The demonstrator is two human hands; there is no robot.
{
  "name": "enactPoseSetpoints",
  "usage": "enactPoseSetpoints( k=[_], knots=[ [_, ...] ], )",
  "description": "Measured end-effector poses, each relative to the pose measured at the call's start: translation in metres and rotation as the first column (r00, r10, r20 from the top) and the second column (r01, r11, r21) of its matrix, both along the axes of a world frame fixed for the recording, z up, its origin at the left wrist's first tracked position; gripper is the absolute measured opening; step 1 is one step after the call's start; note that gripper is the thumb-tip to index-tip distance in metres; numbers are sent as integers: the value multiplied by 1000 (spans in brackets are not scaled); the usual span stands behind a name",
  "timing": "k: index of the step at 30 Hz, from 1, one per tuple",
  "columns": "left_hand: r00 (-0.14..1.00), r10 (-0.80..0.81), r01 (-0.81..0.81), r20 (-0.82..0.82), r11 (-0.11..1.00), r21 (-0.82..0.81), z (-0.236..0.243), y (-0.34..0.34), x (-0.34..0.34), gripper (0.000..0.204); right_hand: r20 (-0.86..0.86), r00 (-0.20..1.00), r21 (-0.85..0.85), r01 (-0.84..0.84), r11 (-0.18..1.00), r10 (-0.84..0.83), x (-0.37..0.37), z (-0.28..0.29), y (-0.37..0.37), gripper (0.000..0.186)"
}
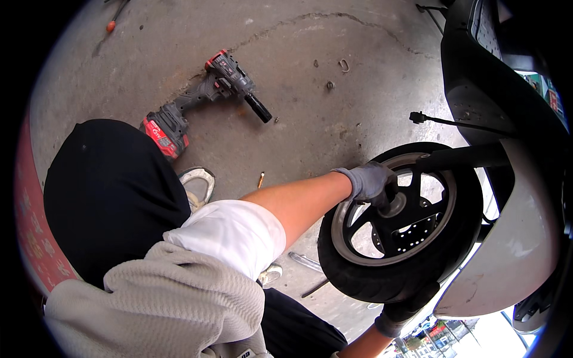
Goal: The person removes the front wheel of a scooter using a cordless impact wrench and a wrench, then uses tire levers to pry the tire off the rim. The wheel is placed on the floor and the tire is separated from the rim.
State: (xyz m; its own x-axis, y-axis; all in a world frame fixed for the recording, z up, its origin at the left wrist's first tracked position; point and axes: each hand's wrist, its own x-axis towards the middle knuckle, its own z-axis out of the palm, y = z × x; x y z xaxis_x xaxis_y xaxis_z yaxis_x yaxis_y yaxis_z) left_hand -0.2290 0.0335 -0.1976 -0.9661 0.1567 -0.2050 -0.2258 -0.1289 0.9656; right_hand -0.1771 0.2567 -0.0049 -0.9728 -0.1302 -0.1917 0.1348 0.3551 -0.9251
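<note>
My left hand [370, 186], in a grey glove, has its fingers curled at the hub of a black spoked wheel [399, 222] with a rubber tyre and a perforated brake disc behind the spokes. My right hand [401, 313], also gloved, grips the tyre's lower edge, its fingers partly in shadow. The wheel is beside a scooter's pale fender [501, 256], below a dark fork leg [471, 156]. A cable with a black connector [418, 117] sticks out above it.
A cordless impact wrench [224, 80] with a black socket lies on the cracked concrete floor [376, 83], near small metal parts [330, 85]. An orange-tipped tool [111, 25] lies upper left. The scooter's dark body [471, 71] fills the right side; my shoe [200, 179] shows left of the wheel.
</note>
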Motion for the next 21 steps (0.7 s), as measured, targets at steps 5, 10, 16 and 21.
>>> enactPoseSetpoints(
  k=[5, 10, 16, 21],
  knots=[
    [1000, -10, 12, 20, 998, -68, 5, -3, 1, 54, -87, 995, 76, -34, 997, 40, 1, -8, 14, 63],
    [996, -80, 81, 29, 996, -40, 8, -6, -2, 58, -140, 978, 127, -135, 983, 152, 6, -11, 9, 57],
    [967, -208, 174, 147, 961, 216, -31, -16, -19, 68, -110, 987, 128, -100, 987, 114, 53, -18, -7, 70],
    [936, -98, 31, 338, 980, 199, -27, -40, -20, 45, -31, 999, 62, -31, 998, 33, 103, -24, 11, 112]
  ],
)
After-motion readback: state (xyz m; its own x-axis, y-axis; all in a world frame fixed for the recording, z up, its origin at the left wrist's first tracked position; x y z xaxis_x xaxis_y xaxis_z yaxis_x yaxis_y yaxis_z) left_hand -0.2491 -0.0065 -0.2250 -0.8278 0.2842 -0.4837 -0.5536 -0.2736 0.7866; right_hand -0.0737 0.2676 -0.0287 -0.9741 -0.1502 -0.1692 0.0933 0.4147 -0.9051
